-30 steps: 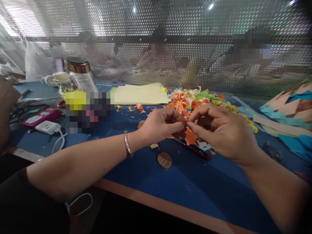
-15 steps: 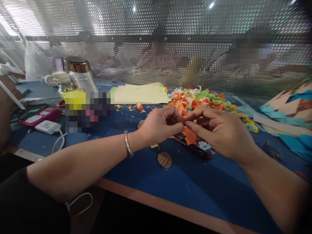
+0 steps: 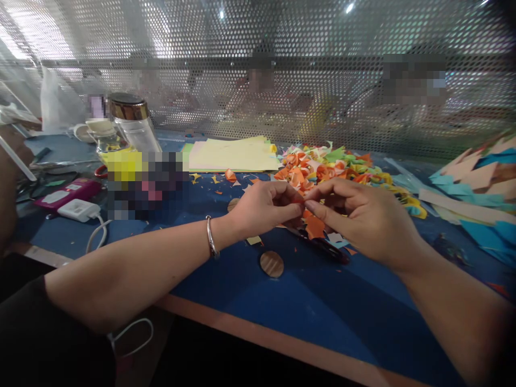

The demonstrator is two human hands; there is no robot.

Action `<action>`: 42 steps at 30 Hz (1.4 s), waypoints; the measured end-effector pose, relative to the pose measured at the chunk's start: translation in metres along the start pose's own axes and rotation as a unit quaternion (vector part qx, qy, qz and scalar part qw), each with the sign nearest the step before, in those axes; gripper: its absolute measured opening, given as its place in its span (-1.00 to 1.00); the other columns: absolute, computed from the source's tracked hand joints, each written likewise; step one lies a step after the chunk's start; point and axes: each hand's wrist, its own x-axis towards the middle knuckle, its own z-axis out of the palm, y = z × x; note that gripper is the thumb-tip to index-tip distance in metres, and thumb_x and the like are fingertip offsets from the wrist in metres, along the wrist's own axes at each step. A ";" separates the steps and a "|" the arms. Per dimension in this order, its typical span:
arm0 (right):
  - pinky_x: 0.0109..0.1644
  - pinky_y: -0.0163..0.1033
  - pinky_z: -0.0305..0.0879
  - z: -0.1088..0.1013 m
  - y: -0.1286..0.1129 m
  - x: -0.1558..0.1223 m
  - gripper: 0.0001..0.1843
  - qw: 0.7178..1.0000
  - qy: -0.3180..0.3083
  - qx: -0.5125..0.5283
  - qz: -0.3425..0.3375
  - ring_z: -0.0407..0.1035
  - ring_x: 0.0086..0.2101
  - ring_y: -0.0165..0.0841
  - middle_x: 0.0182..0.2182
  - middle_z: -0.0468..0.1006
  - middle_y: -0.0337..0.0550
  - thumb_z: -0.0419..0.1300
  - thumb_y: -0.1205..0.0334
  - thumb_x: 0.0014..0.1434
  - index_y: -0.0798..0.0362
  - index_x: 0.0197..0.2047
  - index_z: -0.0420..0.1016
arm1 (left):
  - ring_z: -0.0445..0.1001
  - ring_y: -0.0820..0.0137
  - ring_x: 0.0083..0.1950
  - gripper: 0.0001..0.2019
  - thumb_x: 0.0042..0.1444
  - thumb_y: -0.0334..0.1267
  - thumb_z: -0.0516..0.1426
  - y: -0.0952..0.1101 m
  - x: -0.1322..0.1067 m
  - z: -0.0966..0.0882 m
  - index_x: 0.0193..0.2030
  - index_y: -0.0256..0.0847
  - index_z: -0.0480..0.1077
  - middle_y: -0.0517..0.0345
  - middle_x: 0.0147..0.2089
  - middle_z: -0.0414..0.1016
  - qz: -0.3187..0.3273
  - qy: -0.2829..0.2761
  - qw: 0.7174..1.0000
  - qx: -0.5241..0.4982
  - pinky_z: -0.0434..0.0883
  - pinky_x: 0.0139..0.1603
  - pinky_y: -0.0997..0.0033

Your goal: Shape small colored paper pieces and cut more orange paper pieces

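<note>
My left hand [image 3: 269, 207] and my right hand [image 3: 358, 217] meet at their fingertips above the blue table [image 3: 237, 298]. Both are closed in a pinch, thumb against fingers. What lies between them is too small and hidden to name. Just below the fingertips shows a piece of orange paper [image 3: 314, 226]; I cannot tell whether it touches them. Under my right hand lies a dark, long object [image 3: 328, 250], partly covered. Behind the hands spreads a heap of folded paper pieces [image 3: 342, 164] in orange, yellow and green. Nearer to me is a brown wooden disc [image 3: 272, 264].
A stack of coloured paper sheets [image 3: 234, 155] stands at the back. To the left are a lidded bottle [image 3: 135, 126], a magenta device [image 3: 68, 194] and a white plug with cable [image 3: 79, 210]. Layered paper work [image 3: 479, 174] sits at right. A perforated metal screen [image 3: 282, 32] closes the back.
Both hands stay in nearly the same place. Their pinched fingertips have shifted only very slightly, and the things on the table have not moved.
</note>
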 end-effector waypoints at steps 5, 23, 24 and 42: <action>-0.55 -0.32 0.35 -0.001 0.001 0.000 -0.72 1.000 -0.008 0.018 0.021 0.46 -0.56 -0.41 -0.46 0.61 -0.16 0.27 -0.02 0.27 0.03 -0.20 0.58 | 0.59 0.51 -0.39 -0.71 -0.03 -0.16 0.40 0.004 -0.002 0.000 -0.36 -0.25 0.41 0.20 -0.45 0.56 -0.020 -0.008 1.000 0.021 0.56 -0.27 0.50; -0.63 -0.33 0.21 -0.004 -0.009 0.001 -0.82 0.999 0.031 0.017 0.021 0.35 -0.66 -0.46 -0.58 0.51 -0.25 0.25 0.08 0.25 0.01 -0.23 0.56 | 0.61 0.48 -0.35 -0.67 0.12 -0.01 0.31 -0.001 -0.001 0.001 -0.31 -0.20 0.34 0.21 -0.39 0.55 0.032 0.006 0.999 0.035 0.57 -0.25 0.48; -0.62 -0.33 0.21 -0.003 -0.009 0.001 -0.82 0.999 0.031 0.018 0.023 0.35 -0.65 -0.46 -0.57 0.51 -0.25 0.25 0.09 0.24 0.01 -0.23 0.56 | 0.60 0.48 -0.35 -0.67 0.11 -0.01 0.32 -0.001 0.000 0.001 -0.31 -0.20 0.35 0.21 -0.38 0.55 0.039 0.009 0.999 0.031 0.57 -0.23 0.47; -0.63 -0.29 0.22 -0.004 -0.009 0.003 -0.74 0.999 0.018 0.015 0.031 0.35 -0.66 -0.43 -0.60 0.48 -0.26 0.31 -0.03 0.20 -0.01 -0.26 0.55 | 0.61 0.49 -0.29 -0.80 0.21 -0.17 0.28 0.002 0.000 -0.002 -0.25 -0.27 0.45 0.14 -0.34 0.60 0.047 0.006 0.999 -0.016 0.58 -0.15 0.46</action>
